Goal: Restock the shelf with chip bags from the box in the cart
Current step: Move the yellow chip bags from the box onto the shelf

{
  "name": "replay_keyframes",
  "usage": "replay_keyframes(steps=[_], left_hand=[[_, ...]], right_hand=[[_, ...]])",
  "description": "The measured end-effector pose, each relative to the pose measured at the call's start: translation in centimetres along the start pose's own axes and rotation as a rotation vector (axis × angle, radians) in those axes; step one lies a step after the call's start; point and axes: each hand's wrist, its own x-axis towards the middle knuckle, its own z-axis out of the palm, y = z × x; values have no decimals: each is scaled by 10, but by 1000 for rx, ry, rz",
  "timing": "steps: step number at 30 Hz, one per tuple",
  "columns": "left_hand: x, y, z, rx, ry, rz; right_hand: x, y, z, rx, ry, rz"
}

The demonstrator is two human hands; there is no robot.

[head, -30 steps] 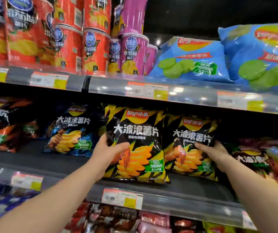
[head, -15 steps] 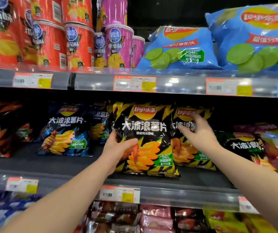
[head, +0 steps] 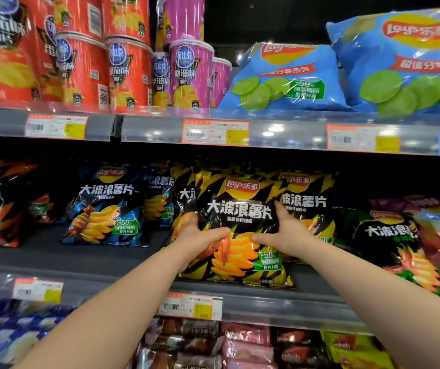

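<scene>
Here, both bare hands are gripping the black-and-yellow glossy chip bag point(head: 240, 225) at the front of the dark grey middle shelf point(head: 101, 258). The left hand point(head: 200, 235) is clasping the bag's left edge, thumb lying across the front and fingers tucked behind, while the right hand point(head: 286, 233) is clasping the right edge in the same way, thumb pointing inward over the printed chips. The bag is standing upright, its bottom edge touching the shelf just behind the front rail, where a white-and-yellow price tag point(head: 190, 306) is sitting below it. More black-and-yellow bags are standing just behind it on either side, partly hidden. To the left, a black-and-blue chip bag point(head: 107, 206) is leaning back on the same shelf, and to the right a black-and-green chip bag point(head: 391, 235) is lying tilted. On the upper shelf, red cylindrical chip tubs point(head: 85, 65) are standing stacked beside pink cylindrical tubs point(head: 190, 73), with large light-blue chip bags point(head: 288, 75) lying further right. The box and cart are out of view.
</scene>
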Motion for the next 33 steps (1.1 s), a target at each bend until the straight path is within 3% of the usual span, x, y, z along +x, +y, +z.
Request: replay_keyframes(steps=[10, 14, 17, 20, 26, 33], left_hand=[[-3, -2, 4, 79, 76, 23], [-7, -1, -1, 85, 99, 75], [-13, 3, -13, 130, 137, 97], [-22, 2, -34, 374, 271, 149], [-58, -20, -102, 1229, 478, 124], [-132, -62, -201, 1451, 516, -140]], right_hand=[[5, 1, 0, 66, -10, 5], [0, -7, 0, 19, 63, -15], [-4, -21, -3, -84, 192, -154], [-7, -41, -2, -325, 297, -369], [-8, -104, 47, -573, 247, -705], [-21, -192, 142, -569, 54, -925]])
